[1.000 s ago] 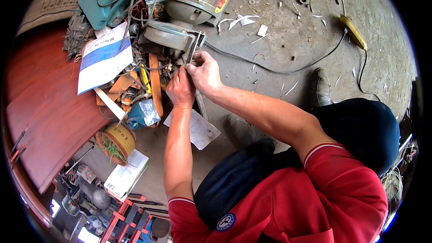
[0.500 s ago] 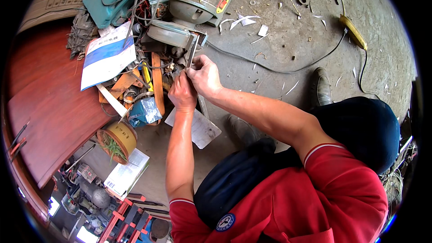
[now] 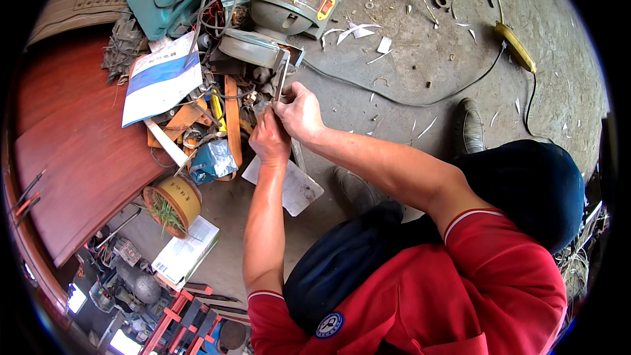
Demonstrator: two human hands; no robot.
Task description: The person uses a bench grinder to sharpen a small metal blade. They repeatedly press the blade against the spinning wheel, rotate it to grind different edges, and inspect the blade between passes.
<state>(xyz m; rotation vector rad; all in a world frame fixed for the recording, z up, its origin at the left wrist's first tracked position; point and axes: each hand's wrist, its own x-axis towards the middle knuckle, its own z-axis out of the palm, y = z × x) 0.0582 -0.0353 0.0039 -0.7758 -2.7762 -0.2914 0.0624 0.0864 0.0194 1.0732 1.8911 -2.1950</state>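
My right hand [image 3: 300, 115] is closed with its fingers pinched round a flat, narrow metal strip [image 3: 281, 76]. Just to its left, my left hand [image 3: 270, 135] is closed as well, gripping the lower end of the same strip, partly hidden by the fingers. The strip's far end meets the open front of the wheel guard [image 3: 248, 49] on a grey-green bench grinder [image 3: 281, 12]. Whether the strip touches the wheel itself is hidden. A red switch on a yellow plate shows on the grinder's side.
Left of the grinder lies a heap of cables, orange pieces and a white-and-blue booklet [image 3: 162, 80], beside a reddish wooden board [image 3: 85, 151]. A potted plant [image 3: 176, 205] stands nearer. A black cable [image 3: 394, 100] crosses the floor to a yellow handheld control [image 3: 516, 47].
Both hands keep their grip on the strip with barely any movement. The things at the left appear slightly farther right, as the view has shifted a little.
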